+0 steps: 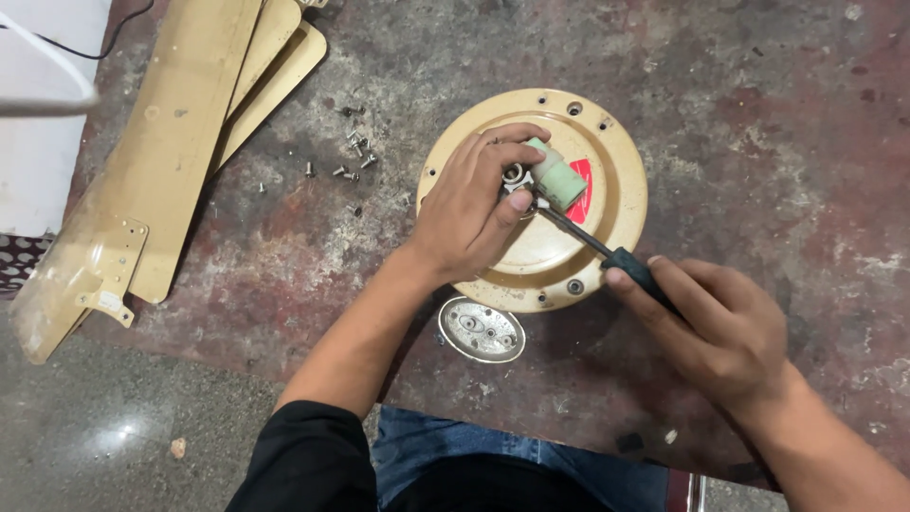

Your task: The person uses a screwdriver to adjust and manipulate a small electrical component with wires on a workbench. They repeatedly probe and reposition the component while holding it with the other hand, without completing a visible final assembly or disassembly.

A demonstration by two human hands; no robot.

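Screwdriver: one, right hand fingers gripping | left hand gripping green cylinder | screws: perhaps ten

1 label shows: a red sticker on the raised middle of the round tan fan motor cover, which lies on the floor near the centre of the scene. Only a narrow strip of it can be seen, at the right of the pale green cylinder that covers the rest. Its full shape cannot be told. No packages, signs or screens appear.
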